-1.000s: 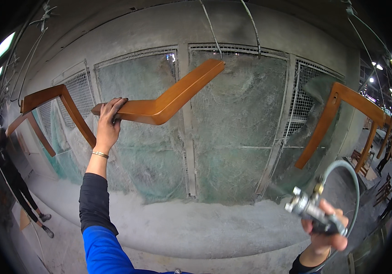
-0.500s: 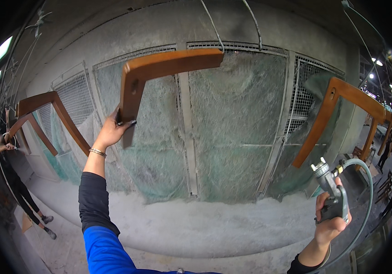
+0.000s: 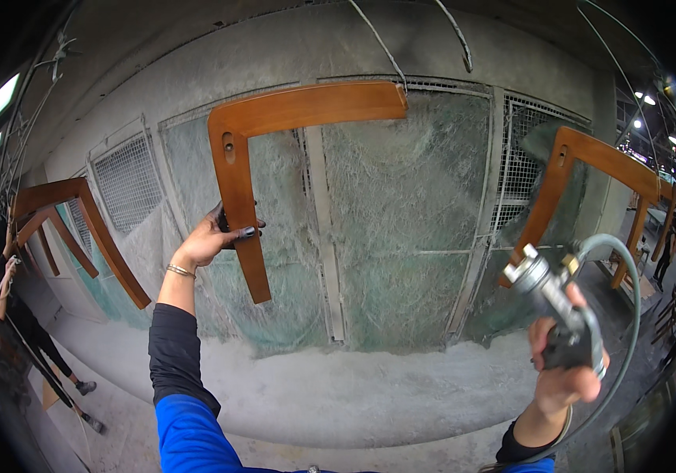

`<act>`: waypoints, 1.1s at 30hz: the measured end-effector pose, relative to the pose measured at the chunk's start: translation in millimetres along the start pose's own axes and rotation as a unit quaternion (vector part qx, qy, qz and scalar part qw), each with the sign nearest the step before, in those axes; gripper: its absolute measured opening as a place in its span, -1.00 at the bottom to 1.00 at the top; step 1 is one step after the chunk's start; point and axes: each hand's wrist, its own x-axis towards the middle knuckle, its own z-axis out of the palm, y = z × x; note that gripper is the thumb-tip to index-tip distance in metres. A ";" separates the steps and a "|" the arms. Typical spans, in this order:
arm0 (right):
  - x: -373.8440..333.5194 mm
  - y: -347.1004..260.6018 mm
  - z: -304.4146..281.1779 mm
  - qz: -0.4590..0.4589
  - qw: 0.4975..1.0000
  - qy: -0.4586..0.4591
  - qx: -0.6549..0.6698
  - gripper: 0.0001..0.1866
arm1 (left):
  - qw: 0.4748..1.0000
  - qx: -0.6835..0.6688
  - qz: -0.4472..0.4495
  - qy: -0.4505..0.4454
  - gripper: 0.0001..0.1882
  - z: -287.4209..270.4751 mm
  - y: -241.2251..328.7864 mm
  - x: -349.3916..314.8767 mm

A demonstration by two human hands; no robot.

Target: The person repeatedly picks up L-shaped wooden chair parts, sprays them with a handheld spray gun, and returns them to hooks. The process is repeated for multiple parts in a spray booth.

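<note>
In front of me an L-shaped brown wooden furniture part (image 3: 310,109) hangs by its far right end from a pale wire hook. Its shorter leg points down and has a slot with holes near the corner. My left hand (image 3: 216,236) is closed around that leg about halfway down, with dark-stained thumb and fingertips. At the lower right, my right hand (image 3: 562,386) grips a metal spray gun (image 3: 547,288) by its handle. The nozzle points up and left, apart from the wooden part. A grey hose (image 3: 636,307) loops from the gun down past my right wrist.
Similar wooden parts hang at the left (image 3: 113,244) and right (image 3: 543,201). Behind them stands a booth wall with fibrous filter panels (image 3: 409,213) and a wire grille (image 3: 126,181). A co-worker (image 3: 34,331) stands at the far left. Whitish dust coats the floor (image 3: 369,394).
The wooden part has turned, showing more of its leg's face, and its free end has swung right. My left hand moved slightly right and down with it. The spray gun shifted left.
</note>
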 end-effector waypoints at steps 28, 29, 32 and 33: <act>-23.3 20.1 -32.5 0.061 0.993 -0.081 -0.060 0.09 | 0.993 -0.111 -0.003 -0.047 0.10 32.4 -0.1 -28.9; -26.1 19.9 -33.9 0.068 0.990 -0.120 -0.035 0.08 | 0.994 -0.108 -0.001 -0.034 0.18 37.7 -0.5 -29.4; -30.1 21.1 -33.3 0.027 0.984 -0.172 0.040 0.08 | 0.992 -0.126 -0.004 0.007 0.10 55.6 1.7 -39.8; -30.9 22.6 -33.2 0.014 0.987 -0.148 0.062 0.07 | 0.992 -0.121 -0.010 0.021 0.11 64.0 2.2 -44.2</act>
